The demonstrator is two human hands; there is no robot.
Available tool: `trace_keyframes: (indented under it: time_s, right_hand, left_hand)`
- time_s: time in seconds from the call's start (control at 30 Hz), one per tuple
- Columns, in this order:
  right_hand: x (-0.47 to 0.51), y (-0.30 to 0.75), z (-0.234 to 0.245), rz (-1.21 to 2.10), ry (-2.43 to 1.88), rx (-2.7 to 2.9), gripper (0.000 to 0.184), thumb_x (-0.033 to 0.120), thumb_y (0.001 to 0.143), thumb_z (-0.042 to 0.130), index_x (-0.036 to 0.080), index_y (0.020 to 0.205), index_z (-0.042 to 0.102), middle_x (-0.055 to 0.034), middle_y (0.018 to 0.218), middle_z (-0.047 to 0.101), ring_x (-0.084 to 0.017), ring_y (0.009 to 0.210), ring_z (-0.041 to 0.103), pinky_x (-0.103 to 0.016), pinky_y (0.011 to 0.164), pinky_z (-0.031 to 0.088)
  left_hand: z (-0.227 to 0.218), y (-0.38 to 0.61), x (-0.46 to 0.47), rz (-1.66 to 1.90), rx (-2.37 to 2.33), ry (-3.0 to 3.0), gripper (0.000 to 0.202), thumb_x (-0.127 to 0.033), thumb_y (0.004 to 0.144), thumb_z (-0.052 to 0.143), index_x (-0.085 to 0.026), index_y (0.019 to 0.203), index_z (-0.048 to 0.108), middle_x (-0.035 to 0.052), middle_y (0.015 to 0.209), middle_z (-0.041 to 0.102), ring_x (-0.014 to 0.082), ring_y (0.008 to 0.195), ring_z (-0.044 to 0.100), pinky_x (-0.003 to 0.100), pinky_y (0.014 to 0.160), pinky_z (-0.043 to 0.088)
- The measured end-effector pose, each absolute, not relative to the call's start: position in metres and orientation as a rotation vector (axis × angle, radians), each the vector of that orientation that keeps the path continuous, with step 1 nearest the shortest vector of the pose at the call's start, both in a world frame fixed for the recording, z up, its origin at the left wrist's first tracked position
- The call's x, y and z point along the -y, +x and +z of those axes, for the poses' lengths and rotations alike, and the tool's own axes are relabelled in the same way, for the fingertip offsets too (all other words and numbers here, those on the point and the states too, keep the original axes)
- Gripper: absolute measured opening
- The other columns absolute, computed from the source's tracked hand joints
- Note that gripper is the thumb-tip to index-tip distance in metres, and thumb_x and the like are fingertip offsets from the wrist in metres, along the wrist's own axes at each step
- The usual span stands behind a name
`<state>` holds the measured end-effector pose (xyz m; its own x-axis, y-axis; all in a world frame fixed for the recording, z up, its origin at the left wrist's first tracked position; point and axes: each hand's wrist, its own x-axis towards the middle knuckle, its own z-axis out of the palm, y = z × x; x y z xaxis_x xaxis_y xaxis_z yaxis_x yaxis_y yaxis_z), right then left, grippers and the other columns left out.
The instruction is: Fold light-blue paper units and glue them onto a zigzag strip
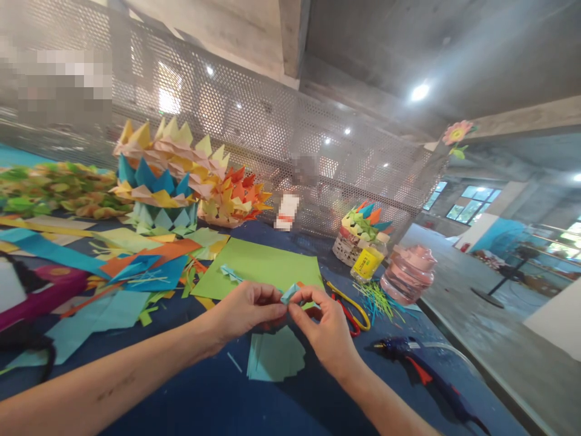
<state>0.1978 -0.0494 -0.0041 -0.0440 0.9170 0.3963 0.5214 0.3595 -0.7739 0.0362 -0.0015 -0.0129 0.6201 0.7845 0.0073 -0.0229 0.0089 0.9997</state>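
A small folded piece of light blue paper [289, 293] is pinched between both hands, above the near edge of a green sheet [267, 263]. My left hand [254, 307] grips its left side with thumb and fingertips. From the right, my right hand [320, 315] pinches the other side, fingers closed. Another folded light blue strip [230, 274] lies on the green sheet, left of my hands. Just below them is a stack of light blue paper squares [276, 356] on the dark blue table [190, 387].
Scissors [351, 312] and a glue gun [426, 369] lie to the right. Behind them stand a yellow-labelled bottle [367, 260] and a pink bottle [408, 275]. Paper strips [149, 260] cover the left side; folded-paper baskets [158, 194] stand at the back, before a mesh screen [254, 133].
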Motion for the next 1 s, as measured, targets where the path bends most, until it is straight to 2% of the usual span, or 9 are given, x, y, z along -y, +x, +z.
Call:
trace_keyframes:
  time_s: [0.27, 0.47, 0.73, 1.0]
  right_hand:
    - [0.0507, 0.1968, -0.0061, 0.566, -1.259, 1.695, 0.008, 0.021, 0.08, 0.057, 0.019, 0.087, 0.062, -0.0018, 0.087, 0.062, -0.014, 0.074, 0.059, -0.023, 0.061, 0.047]
    - [0.0515, 0.1965, -0.0057, 0.539, -1.212, 1.69, 0.006, 0.019, 0.079, 0.059, 0.02, 0.08, 0.065, -0.0006, 0.082, 0.061, -0.013, 0.073, 0.058, -0.021, 0.057, 0.045]
    - [0.0518, 0.1948, -0.0018, 0.556, -1.213, 1.702, 0.007, 0.017, 0.077, 0.059, 0.02, 0.078, 0.065, -0.0014, 0.082, 0.062, -0.014, 0.077, 0.058, -0.02, 0.057, 0.044]
    - [0.054, 0.195, -0.0014, 0.536, -1.197, 1.719, 0.008, 0.019, 0.079, 0.056, 0.019, 0.08, 0.065, -0.0035, 0.085, 0.061, -0.015, 0.076, 0.058, -0.022, 0.058, 0.046]
  left_hand:
    - [-0.0038, 0.0346, 0.0076, 0.711, -0.698, 1.343, 0.025, -0.035, 0.071, 0.066, -0.013, 0.063, 0.057, -0.0014, 0.059, 0.057, 0.0075, 0.053, 0.046, 0.021, 0.054, 0.035]
    - [-0.0051, 0.0335, 0.0083, 0.701, -0.663, 1.214, 0.021, -0.029, 0.069, 0.067, -0.013, 0.062, 0.057, 0.0005, 0.061, 0.061, 0.0091, 0.057, 0.051, 0.022, 0.061, 0.039]
    - [-0.0073, 0.0333, 0.005, 0.669, -0.594, 1.073, 0.016, -0.023, 0.067, 0.068, -0.013, 0.059, 0.058, 0.0009, 0.059, 0.061, 0.0094, 0.057, 0.052, 0.022, 0.061, 0.039]
    - [-0.0091, 0.0308, 0.0054, 0.669, -0.553, 1.144, 0.023, -0.032, 0.07, 0.07, -0.012, 0.064, 0.062, 0.0022, 0.061, 0.061, 0.0103, 0.059, 0.052, 0.022, 0.061, 0.039]
